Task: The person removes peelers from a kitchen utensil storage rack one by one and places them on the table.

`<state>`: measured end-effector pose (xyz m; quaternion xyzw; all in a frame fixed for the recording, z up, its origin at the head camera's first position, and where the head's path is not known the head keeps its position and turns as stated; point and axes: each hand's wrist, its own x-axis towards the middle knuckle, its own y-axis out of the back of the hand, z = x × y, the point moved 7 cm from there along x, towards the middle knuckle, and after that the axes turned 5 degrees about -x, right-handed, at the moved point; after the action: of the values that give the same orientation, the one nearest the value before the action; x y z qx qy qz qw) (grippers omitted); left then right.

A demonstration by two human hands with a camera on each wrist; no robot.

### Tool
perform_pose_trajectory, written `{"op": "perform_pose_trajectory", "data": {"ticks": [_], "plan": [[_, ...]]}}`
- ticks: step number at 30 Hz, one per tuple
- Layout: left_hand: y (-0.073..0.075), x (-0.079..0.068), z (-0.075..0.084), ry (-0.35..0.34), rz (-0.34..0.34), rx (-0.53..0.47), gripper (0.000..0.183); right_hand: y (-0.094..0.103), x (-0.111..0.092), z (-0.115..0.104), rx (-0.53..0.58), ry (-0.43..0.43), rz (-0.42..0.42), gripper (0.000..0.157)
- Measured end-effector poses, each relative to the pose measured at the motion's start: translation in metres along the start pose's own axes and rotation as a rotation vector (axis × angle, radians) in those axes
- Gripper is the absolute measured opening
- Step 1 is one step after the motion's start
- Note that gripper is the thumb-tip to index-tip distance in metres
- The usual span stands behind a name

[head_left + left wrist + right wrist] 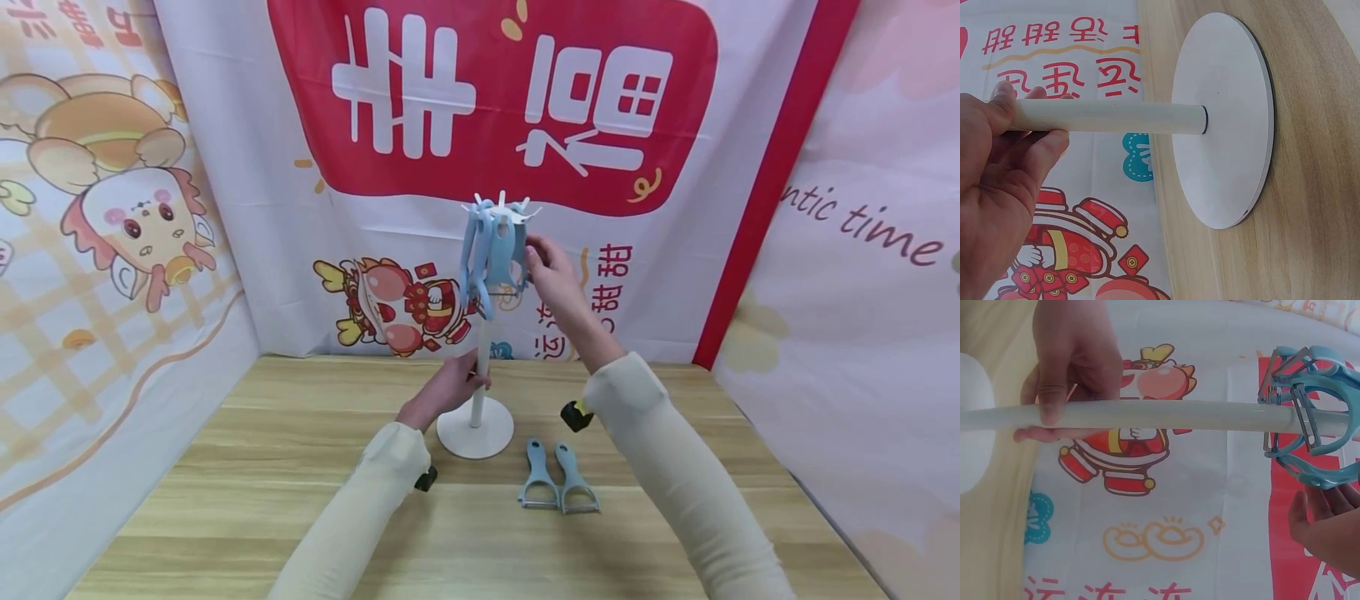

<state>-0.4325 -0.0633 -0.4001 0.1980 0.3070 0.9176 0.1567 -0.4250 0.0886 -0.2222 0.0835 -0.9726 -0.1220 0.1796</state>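
Pole (1116, 117) being gripped by the left hand (456, 385), likely for steadiness; up top, hanging peelers (500, 258) being touched by the right hand (553, 273), any pinch hidden.

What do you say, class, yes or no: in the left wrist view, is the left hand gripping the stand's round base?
No, the left hand grips the white pole, apart from the round base.

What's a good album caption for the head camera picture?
Left hand gripping a white round-based stand, right hand at light-blue peelers hanging around its top, two more on the wooden table.
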Motion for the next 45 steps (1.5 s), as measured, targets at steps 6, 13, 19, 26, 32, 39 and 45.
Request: {"op": "perform_pose_trajectory", "data": {"ticks": [6, 13, 19, 26, 32, 39, 45], "plan": [[-0.001, 0.001, -0.002, -0.011, -0.007, -0.001, 0.02, -0.002, 0.007, 0.003, 0.11, -0.002, -0.052, 0.04], [0.0, 0.0, -0.003, 0.0, -0.011, -0.015, 0.02, -0.006, 0.01, 0.003, 0.163, 0.017, -0.108, 0.039], [0.0, 0.001, -0.003, -0.009, -0.011, -0.022, 0.02, -0.006, 0.009, 0.005, 0.199, 0.007, -0.12, 0.04], [-0.001, 0.002, -0.006, 0.001, -0.015, -0.023, 0.018, -0.005, 0.009, 0.006, 0.262, -0.014, -0.113, 0.04], [-0.001, 0.004, -0.007, -0.004, -0.013, -0.011, 0.018, -0.002, 0.012, 0.005, 0.275, -0.03, -0.081, 0.039], [-0.001, 0.004, -0.005, -0.004, -0.02, 0.001, 0.017, 0.001, 0.014, 0.002, 0.302, -0.045, -0.039, 0.041], [-0.001, 0.003, -0.005, 0.001, -0.029, -0.008, 0.017, 0.006, 0.015, -0.001, 0.294, -0.028, -0.006, 0.039]]}}
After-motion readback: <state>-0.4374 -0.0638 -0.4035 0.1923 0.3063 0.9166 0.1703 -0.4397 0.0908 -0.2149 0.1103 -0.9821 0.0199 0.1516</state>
